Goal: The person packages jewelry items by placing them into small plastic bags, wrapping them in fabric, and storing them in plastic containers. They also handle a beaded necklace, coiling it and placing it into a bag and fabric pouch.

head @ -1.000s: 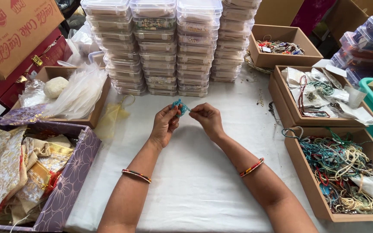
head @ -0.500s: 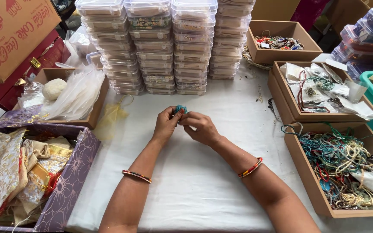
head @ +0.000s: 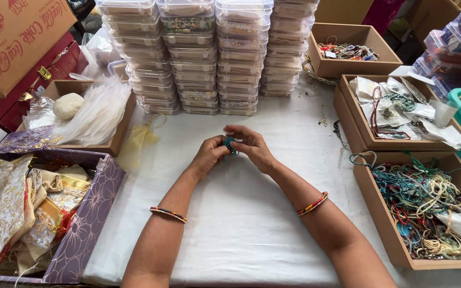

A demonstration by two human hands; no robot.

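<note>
My left hand (head: 207, 156) and my right hand (head: 250, 147) meet above the middle of the white-covered table (head: 241, 224). Together they pinch a small bundle of teal beads (head: 230, 145), folded up between the fingertips. Most of the bundle is hidden by my fingers. Each wrist wears a striped bangle (head: 168, 214). A yellow sheer pouch (head: 138, 145) lies on the cloth to the left of my hands.
Stacks of clear plastic boxes (head: 198, 58) stand behind my hands. To the right, brown trays hold tangled bead strands (head: 428, 197) and packets (head: 401, 106). On the left sit a purple box of gold pouches (head: 89, 213) and a tray of clear bags (head: 97, 114).
My hands have lowered slightly toward me and closed tighter around the teal beads, which were held higher and more stretched between the fingertips one second ago.
</note>
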